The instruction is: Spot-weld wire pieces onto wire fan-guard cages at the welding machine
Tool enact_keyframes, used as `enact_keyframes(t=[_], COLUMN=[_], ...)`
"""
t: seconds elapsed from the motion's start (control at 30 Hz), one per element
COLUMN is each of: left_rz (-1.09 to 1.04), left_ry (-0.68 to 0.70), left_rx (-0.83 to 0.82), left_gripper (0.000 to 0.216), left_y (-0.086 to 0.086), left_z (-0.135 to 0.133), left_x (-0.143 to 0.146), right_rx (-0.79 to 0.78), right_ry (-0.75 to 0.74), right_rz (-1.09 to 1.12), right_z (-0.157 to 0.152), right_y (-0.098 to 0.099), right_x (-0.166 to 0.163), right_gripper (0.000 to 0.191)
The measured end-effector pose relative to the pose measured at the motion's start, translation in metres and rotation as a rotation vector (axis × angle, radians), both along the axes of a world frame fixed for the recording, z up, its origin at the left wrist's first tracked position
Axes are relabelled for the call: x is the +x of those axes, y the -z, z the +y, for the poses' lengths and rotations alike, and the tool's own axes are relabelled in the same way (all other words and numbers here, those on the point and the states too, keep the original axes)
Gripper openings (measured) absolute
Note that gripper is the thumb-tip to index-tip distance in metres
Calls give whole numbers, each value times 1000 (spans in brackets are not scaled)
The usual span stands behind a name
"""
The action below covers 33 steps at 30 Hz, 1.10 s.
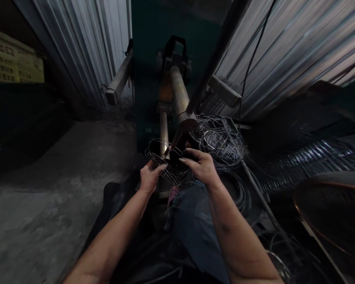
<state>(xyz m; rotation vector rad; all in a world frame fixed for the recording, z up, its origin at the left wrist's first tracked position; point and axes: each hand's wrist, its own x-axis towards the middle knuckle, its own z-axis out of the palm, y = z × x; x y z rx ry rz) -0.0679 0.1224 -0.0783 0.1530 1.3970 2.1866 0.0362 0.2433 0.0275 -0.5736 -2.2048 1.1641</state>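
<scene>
Both my hands hold a round wire grille (163, 157) in front of a spot welding machine (177, 94). My left hand (150, 176) grips the grille's near left rim with its fingers curled round the wire. My right hand (200, 165) is closed on the right side of the grille. The grille sits under the machine's upper electrode arm (181, 103), whose tip (174, 145) points down at the wires. The lower arm (164, 132) runs beneath the grille.
A heap of finished wire grilles (221, 142) lies to the right of the machine. Corrugated metal sheets (298, 47) line the walls. Bare concrete floor (47, 197) spreads to the left. Loose wire rings (279, 264) lie at lower right beside a dark round object (334, 213).
</scene>
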Motion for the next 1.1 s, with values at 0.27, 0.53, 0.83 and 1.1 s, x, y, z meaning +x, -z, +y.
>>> enact_keyframes(t=[0.27,0.53,0.83,1.1], left_rz=[-49,171,718,1099], left_ry=[43,24,49,391], left_rx=[-38,-267,-530,-193], left_gripper=[48,44,73,94], left_y=[-10,-30,-58,-93], left_z=[1,-12,-27,-49], left_x=[-3,29,81,132], right_rx=[331,282,325,77], right_ry=[38,24,194,622], right_rz=[-70,-439,-491,-315], right_z=[-75,-114,-113,-39], right_y=[34,60,46,8], right_x=[45,56,87,114], right_gripper=[21,62,63,40])
